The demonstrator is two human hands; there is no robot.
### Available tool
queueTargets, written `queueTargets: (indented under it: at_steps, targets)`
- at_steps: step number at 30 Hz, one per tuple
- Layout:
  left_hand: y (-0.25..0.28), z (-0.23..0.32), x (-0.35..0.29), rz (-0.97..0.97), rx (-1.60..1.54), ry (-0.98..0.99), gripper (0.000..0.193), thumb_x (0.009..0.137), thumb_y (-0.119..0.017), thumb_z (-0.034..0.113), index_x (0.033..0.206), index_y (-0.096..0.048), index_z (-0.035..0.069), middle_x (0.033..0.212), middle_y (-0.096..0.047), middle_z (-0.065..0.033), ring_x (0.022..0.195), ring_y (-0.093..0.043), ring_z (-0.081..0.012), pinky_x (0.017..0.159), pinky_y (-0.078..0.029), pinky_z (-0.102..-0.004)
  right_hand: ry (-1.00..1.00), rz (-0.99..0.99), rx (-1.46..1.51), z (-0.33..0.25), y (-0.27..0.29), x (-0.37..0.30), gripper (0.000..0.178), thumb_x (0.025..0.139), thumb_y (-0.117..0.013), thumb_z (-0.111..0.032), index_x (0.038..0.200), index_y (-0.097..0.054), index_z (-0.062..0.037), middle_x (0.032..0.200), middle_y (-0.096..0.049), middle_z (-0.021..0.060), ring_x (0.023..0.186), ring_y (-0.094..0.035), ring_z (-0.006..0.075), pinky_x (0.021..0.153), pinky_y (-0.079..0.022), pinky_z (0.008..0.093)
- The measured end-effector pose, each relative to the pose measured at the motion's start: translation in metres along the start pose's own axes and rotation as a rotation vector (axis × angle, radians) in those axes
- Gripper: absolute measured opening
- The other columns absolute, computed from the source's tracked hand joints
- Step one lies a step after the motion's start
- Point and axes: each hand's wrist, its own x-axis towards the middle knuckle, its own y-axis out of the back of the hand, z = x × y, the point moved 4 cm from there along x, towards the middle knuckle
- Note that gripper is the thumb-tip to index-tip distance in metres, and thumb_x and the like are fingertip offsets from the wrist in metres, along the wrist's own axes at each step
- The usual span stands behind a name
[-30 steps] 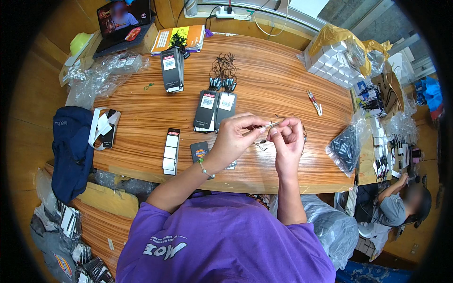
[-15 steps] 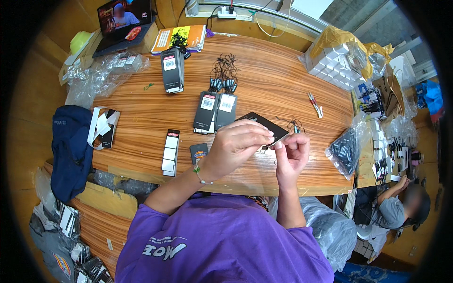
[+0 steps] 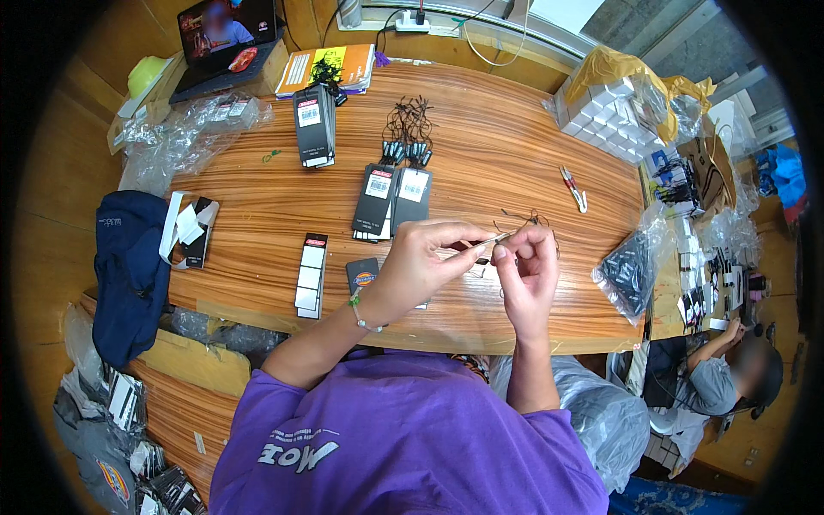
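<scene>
My left hand pinches a hang tag, now turned almost edge-on so only a thin strip of it shows. Fingers of my right hand are closed at the tag's end, on what looks like a dark string. Loose black strings lie on the table just beyond my right hand. Left of my hands are two stacks of dark hang tags with white labels and bunched black strings. A small dark tag with an oval logo and a long tag with white panels lie near my left forearm.
Another strung tag stack stands farther back. A red-and-white cutter and a plastic bag of dark items lie at right. White boxes fill the far right corner; a navy cloth item hangs at left. A co-worker sits at right.
The tag in my left hand has turned from showing its dark face to nearly edge-on. My right hand has shifted slightly up and stays close to the tag's end.
</scene>
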Motion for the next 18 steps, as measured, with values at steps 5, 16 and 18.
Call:
queueTargets:
  at_steps: [5,16,18]
  targets:
    - [0.0005,-0.0011,0.0017,0.012,0.006,0.013,0.019,0.078,-0.064,0.001,0.096,-0.066,-0.001,0.087,-0.067,-0.0106,0.076,-0.063,-0.0103,0.066,-0.052,-0.0220,-0.059,0.006,0.085,0.0046,-0.0006,0.0016,0.018,0.083,-0.053,0.007,0.093,-0.042,-0.0025,0.080,-0.052,0.0036,0.073,-0.051,0.0081,0.065,-0.043,0.0202]
    - [0.0004,-0.0068,0.0038,-0.014,-0.092,0.063,0.021,0.079,-0.063,-0.001,0.100,-0.064,-0.002,0.093,-0.064,-0.0081,0.080,-0.060,-0.0095,0.070,-0.051,-0.0216,-0.075,0.032,0.103,0.0070,-0.0016,0.0067,0.018,0.082,-0.053,0.006,0.094,-0.044,-0.0032,0.076,-0.054,0.0022,0.069,-0.051,0.0078,0.064,-0.042,0.0200]
    - [0.0007,-0.0077,0.0051,-0.021,-0.077,0.068,0.021,0.079,-0.063,-0.001,0.100,-0.064,-0.002,0.093,-0.064,-0.0078,0.080,-0.060,-0.0089,0.070,-0.051,-0.0211,-0.030,0.033,-0.056,0.0058,-0.0015,0.0073,0.018,0.081,-0.054,0.006,0.094,-0.045,-0.0022,0.076,-0.054,0.0028,0.068,-0.052,0.0085,0.063,-0.043,0.0211]
